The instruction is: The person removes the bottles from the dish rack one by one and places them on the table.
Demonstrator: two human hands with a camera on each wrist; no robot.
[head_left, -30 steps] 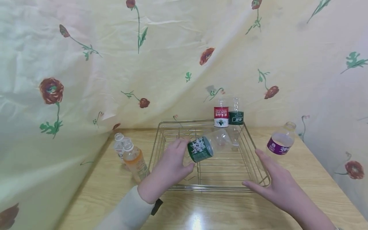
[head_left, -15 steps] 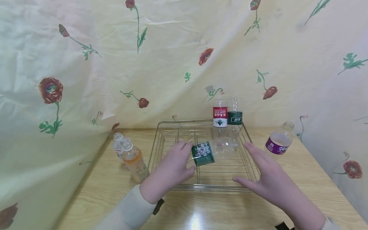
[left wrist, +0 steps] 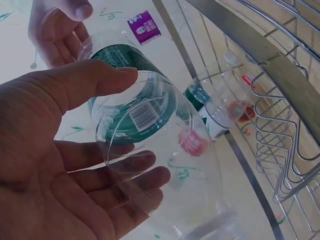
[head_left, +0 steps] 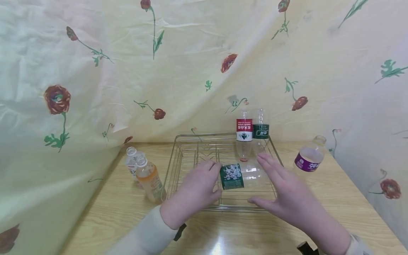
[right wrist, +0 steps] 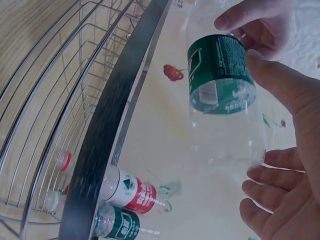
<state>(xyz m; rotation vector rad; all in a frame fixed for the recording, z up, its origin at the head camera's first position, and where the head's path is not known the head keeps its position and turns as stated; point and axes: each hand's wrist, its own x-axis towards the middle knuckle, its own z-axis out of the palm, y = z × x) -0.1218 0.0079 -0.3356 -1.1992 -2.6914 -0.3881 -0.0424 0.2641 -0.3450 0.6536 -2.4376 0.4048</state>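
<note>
In the head view my left hand grips a clear plastic bottle with a green label, held on its side above the wire rack. The left wrist view shows the thumb over the bottle and the fingers behind it. My right hand is spread around the bottle's clear right end, thumb and fingers apart; whether the fingertips touch it I cannot tell. Two bottles stand upside down at the rack's back right: one with a red and white label, one with a dark green label.
On the wooden table, an orange-labelled bottle and a clear bottle stand left of the rack. Right of it stands a purple-labelled bottle. A flowered cloth hangs behind.
The held bottle has turned to lie more level and come slightly nearer and right with my left hand. My right hand has moved left, from beside the rack to the bottle's end.
</note>
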